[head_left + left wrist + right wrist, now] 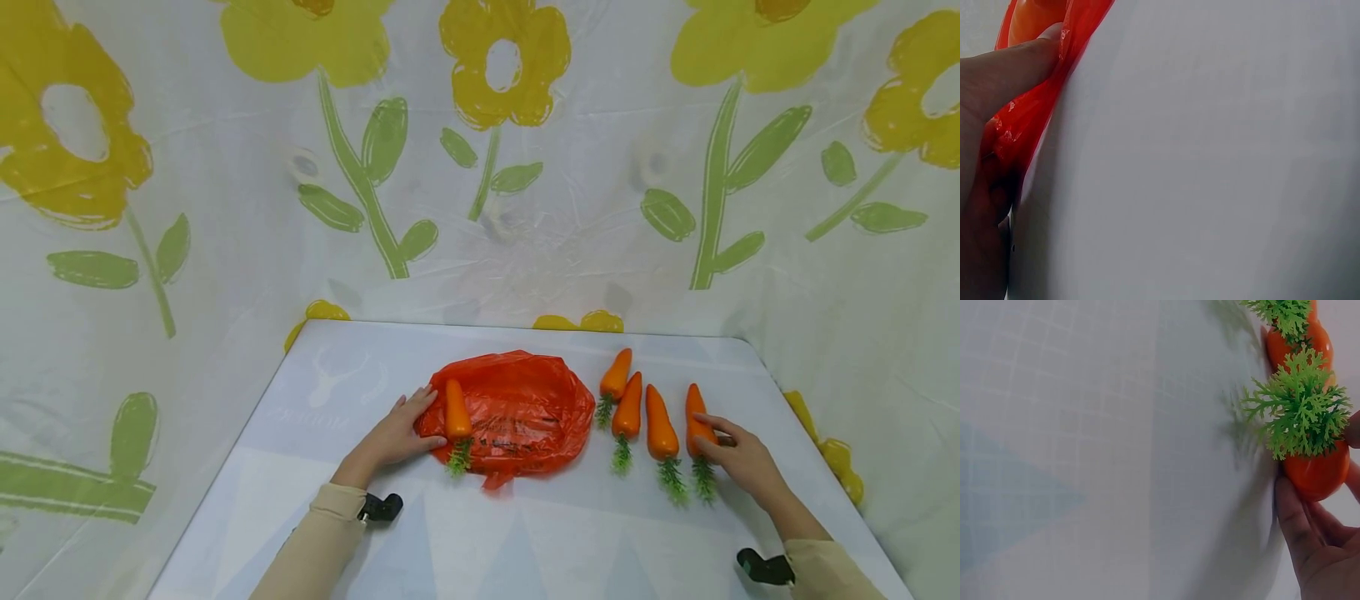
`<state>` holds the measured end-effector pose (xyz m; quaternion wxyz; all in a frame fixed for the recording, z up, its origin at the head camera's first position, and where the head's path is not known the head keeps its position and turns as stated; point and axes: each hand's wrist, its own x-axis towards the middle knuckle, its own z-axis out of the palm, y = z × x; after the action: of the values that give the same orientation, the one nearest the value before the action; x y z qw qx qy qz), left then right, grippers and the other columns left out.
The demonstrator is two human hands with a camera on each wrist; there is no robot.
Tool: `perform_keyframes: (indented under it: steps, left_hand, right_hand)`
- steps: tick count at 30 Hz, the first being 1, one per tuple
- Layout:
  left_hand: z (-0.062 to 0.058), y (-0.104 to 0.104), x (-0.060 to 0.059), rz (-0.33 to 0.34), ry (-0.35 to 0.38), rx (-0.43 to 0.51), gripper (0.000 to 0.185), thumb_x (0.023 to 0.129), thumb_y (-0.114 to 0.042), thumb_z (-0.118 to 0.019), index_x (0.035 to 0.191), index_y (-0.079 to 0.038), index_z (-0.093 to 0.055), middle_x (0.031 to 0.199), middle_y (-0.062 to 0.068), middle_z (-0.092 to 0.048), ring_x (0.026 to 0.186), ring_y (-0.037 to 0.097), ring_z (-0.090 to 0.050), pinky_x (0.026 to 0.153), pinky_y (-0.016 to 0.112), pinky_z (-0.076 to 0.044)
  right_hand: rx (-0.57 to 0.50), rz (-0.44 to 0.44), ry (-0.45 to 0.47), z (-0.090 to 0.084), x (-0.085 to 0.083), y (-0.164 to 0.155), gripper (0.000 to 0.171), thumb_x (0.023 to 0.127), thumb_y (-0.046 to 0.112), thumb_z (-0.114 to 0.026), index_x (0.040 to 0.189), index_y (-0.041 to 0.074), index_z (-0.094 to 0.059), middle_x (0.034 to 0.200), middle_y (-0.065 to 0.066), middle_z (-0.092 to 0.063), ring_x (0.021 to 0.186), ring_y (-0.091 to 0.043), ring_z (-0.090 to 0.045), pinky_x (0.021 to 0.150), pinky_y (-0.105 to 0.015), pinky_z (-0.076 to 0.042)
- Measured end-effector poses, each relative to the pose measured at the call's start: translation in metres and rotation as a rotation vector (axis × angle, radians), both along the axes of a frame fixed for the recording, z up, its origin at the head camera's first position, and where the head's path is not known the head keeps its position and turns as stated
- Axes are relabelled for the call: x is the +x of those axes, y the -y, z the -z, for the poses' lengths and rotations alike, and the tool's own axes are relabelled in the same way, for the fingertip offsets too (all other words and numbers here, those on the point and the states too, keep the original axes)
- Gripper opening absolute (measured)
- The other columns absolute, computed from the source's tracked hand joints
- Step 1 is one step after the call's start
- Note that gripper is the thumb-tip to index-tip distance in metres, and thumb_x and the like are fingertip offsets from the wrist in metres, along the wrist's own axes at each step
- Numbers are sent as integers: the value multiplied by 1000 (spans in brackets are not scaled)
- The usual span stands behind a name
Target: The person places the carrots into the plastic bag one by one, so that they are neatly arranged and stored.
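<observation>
Head view showed the left hand (pixel 397 433) flat, pinning the orange plastic bag (pixel 517 412) steady; the right hand (pixel 738 462) pinched the rightmost toy carrot (pixel 696 412).

Both arms reach forward, left hand (pixel 396 435) lying flat with fingers extended, right hand (pixel 738 458) with fingers curled.

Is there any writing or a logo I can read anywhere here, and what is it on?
Nothing reads clearly.
Orange bag: dark print lines near its middle, too small and crumpled to read.
Table: a faint pale deer-head logo with a word under it, too washed out to read.
Carrots and the flowered cloth: no text.
</observation>
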<state>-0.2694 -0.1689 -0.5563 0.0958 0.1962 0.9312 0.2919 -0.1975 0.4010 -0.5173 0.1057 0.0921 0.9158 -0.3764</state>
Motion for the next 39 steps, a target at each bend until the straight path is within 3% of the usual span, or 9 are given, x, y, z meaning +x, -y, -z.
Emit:
perform_keyframes:
  steps: [29,39]
  left_hand:
    - [-2,-1,1,-7,9,11,95,87,-52,-76,160,-10,-33,167,10,-26,155,28,-18,126,51,-11]
    - [-3,-2,1,-8,3,9,97,86,-52,-77,160,-9,-32,166,11,-28,155,29,-20,126,50,-11]
  right_hand:
    - [3,12,-2,-4,4,1,78,102,55,-54,156,2,-36,154,-39,-29,132,-56,-37,105,-70,-39]
    - [-4,0,-42,-2,5,1,78,101,56,-55,156,3,-38,154,-37,-31,131,-55,-39,101,-70,-42]
